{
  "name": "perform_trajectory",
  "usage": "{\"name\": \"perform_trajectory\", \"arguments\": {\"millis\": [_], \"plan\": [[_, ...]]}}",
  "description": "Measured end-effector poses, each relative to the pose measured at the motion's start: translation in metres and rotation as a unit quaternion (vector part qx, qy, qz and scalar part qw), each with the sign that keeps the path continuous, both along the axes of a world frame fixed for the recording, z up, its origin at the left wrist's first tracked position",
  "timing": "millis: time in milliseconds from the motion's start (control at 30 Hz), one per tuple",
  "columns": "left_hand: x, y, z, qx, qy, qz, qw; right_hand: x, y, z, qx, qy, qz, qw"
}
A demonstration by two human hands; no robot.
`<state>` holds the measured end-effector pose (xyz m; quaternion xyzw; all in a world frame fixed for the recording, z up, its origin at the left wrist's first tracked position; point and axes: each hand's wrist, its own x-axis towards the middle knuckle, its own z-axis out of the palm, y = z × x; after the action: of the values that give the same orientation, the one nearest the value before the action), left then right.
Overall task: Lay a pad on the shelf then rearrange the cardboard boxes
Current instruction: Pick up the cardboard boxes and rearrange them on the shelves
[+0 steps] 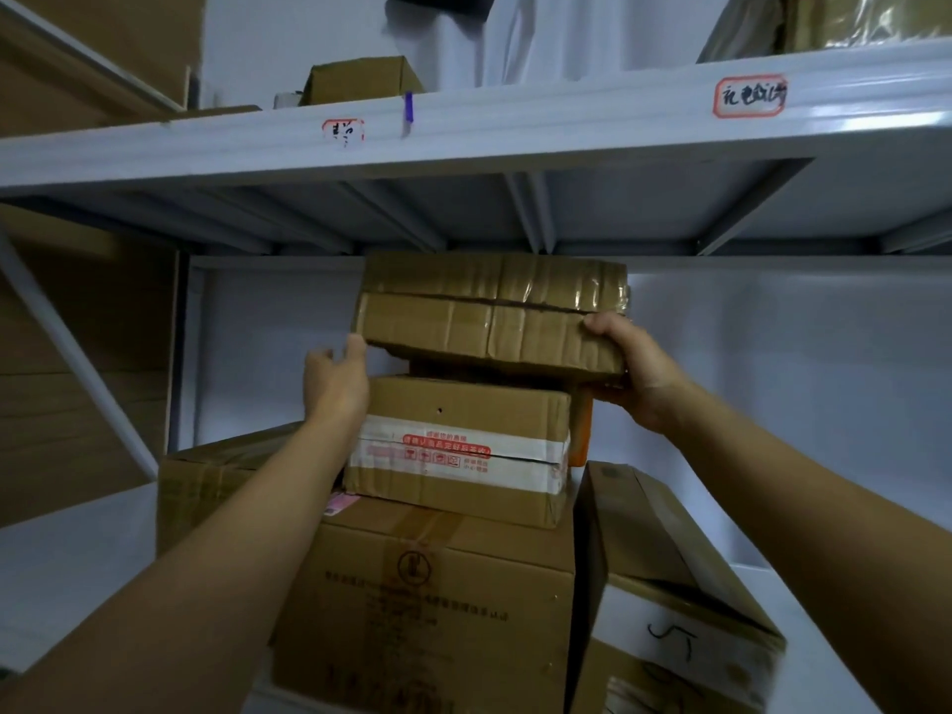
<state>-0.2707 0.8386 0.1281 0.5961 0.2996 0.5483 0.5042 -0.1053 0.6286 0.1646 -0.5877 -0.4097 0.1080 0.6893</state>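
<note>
Two bare hands reached into the white metal shelf (77,548) at the top of a stack of cardboard boxes. Topmost was a flat brown cardboard box wrapped in glossy clear tape (492,311), tilted, sitting close under the upper shelf board (463,141). Right hand (631,365) gripped its right lower corner, thumb on the front face, fingers (605,381) curled beneath. Left hand (335,378) was at the left lower corner with fingers (356,347) loose and spread, thumb tip touching the edge, not clenched. Below sat a brown box banded with white tape and red print (458,450), resting on a large brown carton with dark printed text (427,600). To the right leaned a tall brown carton with a white label (669,584). Upper board carried two red-bordered handwritten labels (749,95) and a small brown box (360,79).
</note>
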Motion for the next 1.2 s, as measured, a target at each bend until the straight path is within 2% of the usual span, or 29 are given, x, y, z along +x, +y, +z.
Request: {"name": "perform_trajectory", "arguments": {"millis": [67,133,267,533,700,833,933,1067,1200], "plan": [[-0.005,-0.005,-0.006,-0.049,0.020,0.003,0.999,-0.006,-0.003,-0.007,0.032,0.039,-0.008,0.999],[-0.009,-0.012,-0.012,-0.086,0.047,-0.041,0.994,-0.014,-0.007,-0.014,0.060,0.074,-0.015,0.995],[-0.017,-0.031,-0.019,-0.110,0.051,-0.120,0.985,-0.023,-0.011,-0.021,0.099,0.127,-0.008,0.987],[-0.040,-0.050,-0.022,-0.148,-0.059,-0.200,0.967,-0.038,-0.021,-0.022,0.101,0.109,0.011,0.989],[-0.054,-0.064,-0.026,-0.095,-0.093,-0.159,0.978,-0.051,-0.032,-0.023,0.111,0.091,0.021,0.989],[-0.065,-0.076,-0.032,-0.063,-0.066,-0.170,0.981,-0.061,-0.039,-0.025,0.128,0.089,0.058,0.986],[-0.075,-0.091,-0.033,-0.093,-0.040,-0.229,0.968,-0.067,-0.043,-0.024,0.134,0.087,0.067,0.985],[-0.088,-0.107,-0.031,-0.112,-0.031,-0.261,0.958,-0.078,-0.048,-0.024,0.124,0.079,0.063,0.987],[-0.108,-0.130,-0.030,-0.179,-0.037,-0.267,0.946,-0.087,-0.066,-0.026,0.115,0.068,0.051,0.990]]}}
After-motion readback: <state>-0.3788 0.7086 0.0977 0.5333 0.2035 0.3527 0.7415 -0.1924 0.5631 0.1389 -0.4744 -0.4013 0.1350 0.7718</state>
